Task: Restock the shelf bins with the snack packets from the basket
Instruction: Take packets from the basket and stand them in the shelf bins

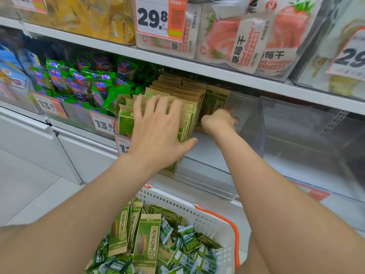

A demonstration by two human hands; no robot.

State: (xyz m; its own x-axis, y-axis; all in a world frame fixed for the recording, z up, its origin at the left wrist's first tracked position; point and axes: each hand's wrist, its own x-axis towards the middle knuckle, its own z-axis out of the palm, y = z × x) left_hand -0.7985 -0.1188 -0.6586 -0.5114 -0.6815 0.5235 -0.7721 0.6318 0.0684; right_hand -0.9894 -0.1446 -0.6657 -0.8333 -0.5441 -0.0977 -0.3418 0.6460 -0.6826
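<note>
A clear shelf bin (250, 123) holds a row of upright tan-and-green sunflower seed packets (177, 89). My left hand (158, 127) lies flat on the tops of the front packets, fingers spread, thumb at their right side. My right hand (219, 119) reaches deep into the bin and grips a packet (214, 101) standing at the right of the row; its fingers are mostly hidden. Below, a white basket (213, 220) with an orange handle holds more seed packets (146, 242) and several small green snack packs (189, 242).
Left of the seed bin stands a bin of bright green packets (83, 84) with 13.8 price tags. The upper shelf carries dried strawberry bags (233, 42) and yellow packets. Right of my arms is another clear bin (308, 135). White floor lies at the left.
</note>
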